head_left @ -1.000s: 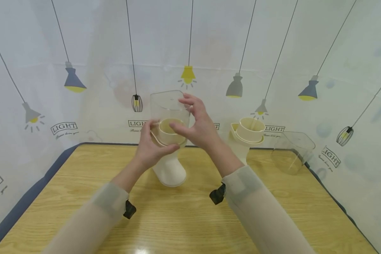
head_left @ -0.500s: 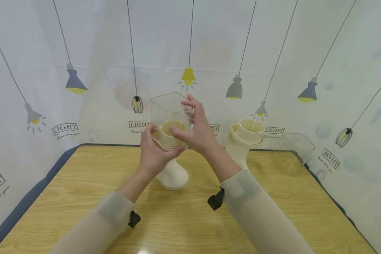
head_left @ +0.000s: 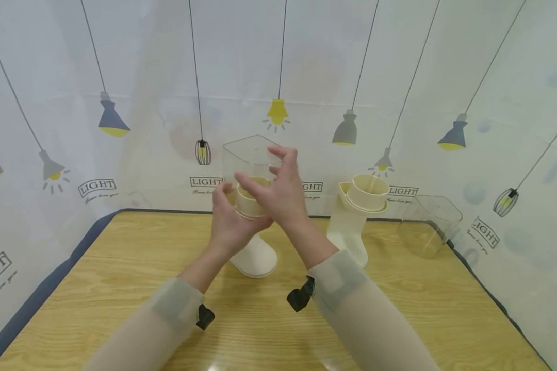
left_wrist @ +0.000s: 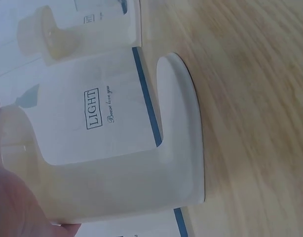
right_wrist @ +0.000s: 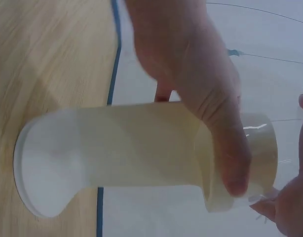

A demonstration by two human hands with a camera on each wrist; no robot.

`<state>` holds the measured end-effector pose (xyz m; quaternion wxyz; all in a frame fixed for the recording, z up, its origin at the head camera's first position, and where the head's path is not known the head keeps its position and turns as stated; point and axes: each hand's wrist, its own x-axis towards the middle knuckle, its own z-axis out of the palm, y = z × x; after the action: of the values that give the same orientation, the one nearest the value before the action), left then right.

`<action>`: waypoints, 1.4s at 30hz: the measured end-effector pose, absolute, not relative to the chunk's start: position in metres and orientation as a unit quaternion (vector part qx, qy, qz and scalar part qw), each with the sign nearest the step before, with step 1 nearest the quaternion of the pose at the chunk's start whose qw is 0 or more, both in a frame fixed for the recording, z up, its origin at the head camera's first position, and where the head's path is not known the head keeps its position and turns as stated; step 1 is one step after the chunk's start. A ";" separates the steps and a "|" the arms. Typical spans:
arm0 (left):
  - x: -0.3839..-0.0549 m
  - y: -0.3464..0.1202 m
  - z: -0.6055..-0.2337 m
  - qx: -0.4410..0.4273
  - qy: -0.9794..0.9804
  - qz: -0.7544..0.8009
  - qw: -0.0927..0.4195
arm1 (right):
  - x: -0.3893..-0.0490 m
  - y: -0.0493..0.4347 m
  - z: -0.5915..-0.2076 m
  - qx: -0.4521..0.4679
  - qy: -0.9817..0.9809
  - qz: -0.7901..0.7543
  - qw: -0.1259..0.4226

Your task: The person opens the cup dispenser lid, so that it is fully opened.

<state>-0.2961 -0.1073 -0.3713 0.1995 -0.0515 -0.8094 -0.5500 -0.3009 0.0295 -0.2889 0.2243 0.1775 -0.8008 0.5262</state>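
Observation:
In the head view a cream plastic stand [head_left: 255,257] with a rounded foot stands on the table, a round collar [head_left: 249,206] at its top. My left hand [head_left: 232,224] grips the stand just under the collar, its thumb lying across the front. Above and behind the collar is a clear, angular container [head_left: 239,154], its lower end hidden by the hands and collar. My right hand [head_left: 282,196] holds this container at its right side, fingers and thumb bent. The right wrist view shows the left thumb [right_wrist: 233,168] on the collar and part of my right hand [right_wrist: 292,202] at the edge.
A second cream stand [head_left: 348,226] of the same form stands upright to the right. Beyond it a clear container [head_left: 429,226] is on the wooden table [head_left: 269,319] near the far right edge. A printed cloth backdrop [head_left: 148,129] rises behind the table.
My right hand has turned, its thumb swinging left across the collar, and the right wrist has moved left. The left forearm has shifted slightly right. Both hands keep their holds.

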 end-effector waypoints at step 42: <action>-0.303 -0.121 -0.368 -0.091 -0.834 -0.517 0.168 | -0.293 0.028 -0.275 0.165 -0.807 0.494 0.279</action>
<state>-0.3027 -0.1207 -0.3675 0.1683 -0.0913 -0.8341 -0.5174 -0.2929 0.0279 -0.2746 0.2789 0.1649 -0.8071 0.4937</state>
